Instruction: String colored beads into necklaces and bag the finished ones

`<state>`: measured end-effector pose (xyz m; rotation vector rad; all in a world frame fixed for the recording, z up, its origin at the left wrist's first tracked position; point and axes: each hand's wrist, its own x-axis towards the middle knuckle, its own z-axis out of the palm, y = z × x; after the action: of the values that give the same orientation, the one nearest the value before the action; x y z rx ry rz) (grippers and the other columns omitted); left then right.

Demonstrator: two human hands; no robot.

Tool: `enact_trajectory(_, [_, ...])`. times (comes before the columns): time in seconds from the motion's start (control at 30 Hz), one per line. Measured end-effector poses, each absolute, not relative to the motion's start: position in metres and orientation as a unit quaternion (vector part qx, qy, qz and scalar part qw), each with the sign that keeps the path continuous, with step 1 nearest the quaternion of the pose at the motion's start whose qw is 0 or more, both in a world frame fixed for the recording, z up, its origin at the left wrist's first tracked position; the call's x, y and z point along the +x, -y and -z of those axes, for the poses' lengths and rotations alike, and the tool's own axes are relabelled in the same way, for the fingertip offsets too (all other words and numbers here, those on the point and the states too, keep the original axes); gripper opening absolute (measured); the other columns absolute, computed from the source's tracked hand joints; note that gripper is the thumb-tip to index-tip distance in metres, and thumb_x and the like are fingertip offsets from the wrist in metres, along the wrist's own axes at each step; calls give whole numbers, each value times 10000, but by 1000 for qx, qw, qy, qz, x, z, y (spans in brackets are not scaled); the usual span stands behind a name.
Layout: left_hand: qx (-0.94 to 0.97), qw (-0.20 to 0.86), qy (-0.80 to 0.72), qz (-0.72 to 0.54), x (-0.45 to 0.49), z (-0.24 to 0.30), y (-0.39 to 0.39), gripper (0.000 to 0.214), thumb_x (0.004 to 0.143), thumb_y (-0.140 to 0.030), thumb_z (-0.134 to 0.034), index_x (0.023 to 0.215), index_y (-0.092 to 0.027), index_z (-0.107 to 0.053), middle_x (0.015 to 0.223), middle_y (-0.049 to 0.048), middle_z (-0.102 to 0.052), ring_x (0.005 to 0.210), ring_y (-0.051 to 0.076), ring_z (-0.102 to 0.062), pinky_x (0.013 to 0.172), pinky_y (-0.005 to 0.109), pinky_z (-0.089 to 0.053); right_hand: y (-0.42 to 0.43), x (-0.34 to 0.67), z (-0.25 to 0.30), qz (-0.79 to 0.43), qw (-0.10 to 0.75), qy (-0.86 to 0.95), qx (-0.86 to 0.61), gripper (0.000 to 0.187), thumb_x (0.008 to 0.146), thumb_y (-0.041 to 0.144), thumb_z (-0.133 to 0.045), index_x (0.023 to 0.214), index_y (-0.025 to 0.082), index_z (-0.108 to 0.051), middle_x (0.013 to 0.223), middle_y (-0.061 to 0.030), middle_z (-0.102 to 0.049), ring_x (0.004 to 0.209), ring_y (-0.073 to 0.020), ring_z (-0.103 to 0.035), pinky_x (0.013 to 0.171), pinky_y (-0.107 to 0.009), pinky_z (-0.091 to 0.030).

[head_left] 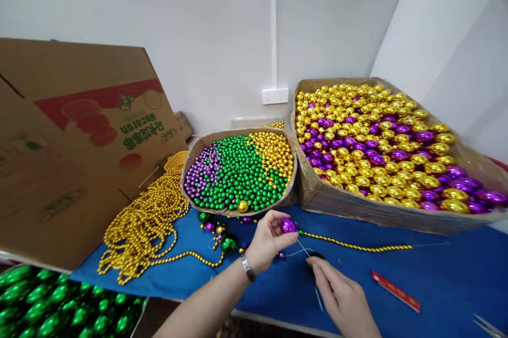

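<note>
My left hand (266, 244), with a metal watch on its wrist, is closed on a shiny purple bead (288, 225). In the fingers of my right hand (337, 288) is a thin needle-like rod (304, 247), pinched and pointing up toward the purple bead. Whether its tip is inside the bead I cannot tell. A strand of small gold beads (357, 244) with a green one at its near end lies to the right, a clear thread trailing from it. Partly hidden behind my right hand is a dark green ball (316, 259). Mixed larger beads (228, 243) lie left of my left hand.
Behind my hands stands a carton (296, 166) of purple, green and gold beads, beside a bigger carton (357, 206) of gold and purple ones. Gold bead strings (143, 227) lie left. A red strip (396, 290) rests on the blue cloth (448, 274). Large green beads (59, 306) fill the lower left.
</note>
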<state>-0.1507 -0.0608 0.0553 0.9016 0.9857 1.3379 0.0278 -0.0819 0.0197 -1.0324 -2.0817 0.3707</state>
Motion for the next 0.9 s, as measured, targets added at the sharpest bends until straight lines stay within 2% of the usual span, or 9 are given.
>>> enact_trajectory(0.13, [531, 555, -419, -484, -165, -64, 55, 421, 703, -316, -708, 1087, -257, -546, 1094, 98, -626, 932, 234, -623, 754, 362, -520, 80, 29, -18, -148, 389, 815, -404, 326, 932, 310, -354, 997, 213, -659, 923, -58, -731, 805, -168, -704, 716, -216, -566])
enact_trajectory(0.27, [647, 331, -543, -421, -197, -84, 7, 322, 864, -324, -476, 1164, -214, -511, 1148, 109, -579, 1037, 231, -560, 864, 384, -472, 78, 34, -15, -124, 408, 800, -422, 329, 933, 337, -363, 973, 199, -659, 873, -61, -736, 756, -180, -709, 684, -215, -566])
enact_trajectory(0.3, [676, 226, -602, -361, -205, -88, -10, 306, 878, -301, -439, 1160, -210, -517, 1133, 98, -576, 1051, 221, -540, 893, 376, -452, 78, 34, -14, -121, 409, 799, -425, 330, 934, 342, -363, 976, 196, -657, 861, -61, -736, 751, -181, -709, 667, -212, -565])
enact_trajectory(0.4, [692, 146, -647, -284, -223, -93, -56, 224, 815, -154, -495, 1005, -170, -612, 1050, 128, -588, 1088, 273, -487, 948, 438, -383, 78, 35, -13, -117, 408, 804, -417, 332, 940, 347, -358, 980, 196, -651, 853, -60, -735, 749, -176, -708, 640, -197, -558])
enact_trajectory(0.5, [693, 153, -654, -262, -229, -92, -82, 171, 756, -57, -506, 807, -144, -644, 919, 146, -608, 1046, 297, -494, 900, 455, -396, 79, 35, -12, -113, 412, 807, -408, 347, 945, 354, -346, 967, 192, -653, 840, -63, -733, 732, -170, -708, 624, -183, -551])
enact_trajectory(0.57, [689, 161, -655, -265, -227, -91, -85, 177, 747, -38, -503, 780, -141, -644, 901, 140, -615, 1028, 287, -502, 887, 444, -403, 79, 36, -12, -112, 414, 806, -407, 354, 948, 353, -340, 966, 188, -652, 824, -64, -733, 706, -165, -707, 607, -176, -547])
enact_trajectory(0.73, [669, 223, -635, -315, -212, -89, -55, 262, 848, -186, -458, 1069, -160, -595, 905, 88, -643, 874, 196, -589, 777, 342, -479, 79, 35, -13, -115, 415, 802, -413, 318, 946, 320, -355, 988, 182, -638, 837, -68, -732, 712, -164, -707, 619, -180, -546])
enact_trajectory(0.8, [628, 334, -591, -381, -204, -89, -33, 312, 886, -267, -420, 1149, -158, -549, 908, 84, -656, 799, 164, -618, 701, 296, -499, 80, 34, -14, -117, 417, 801, -412, 302, 940, 304, -365, 984, 180, -637, 854, -75, -732, 734, -170, -707, 640, -190, -549])
enact_trajectory(0.9, [455, 573, -452, -510, -192, -87, -1, 294, 826, -323, -555, 1057, -144, -590, 876, 88, -667, 724, 144, -634, 650, 263, -499, 81, 32, -16, -118, 419, 803, -406, 296, 935, 286, -367, 984, 175, -637, 881, -83, -731, 749, -175, -708, 667, -201, -552])
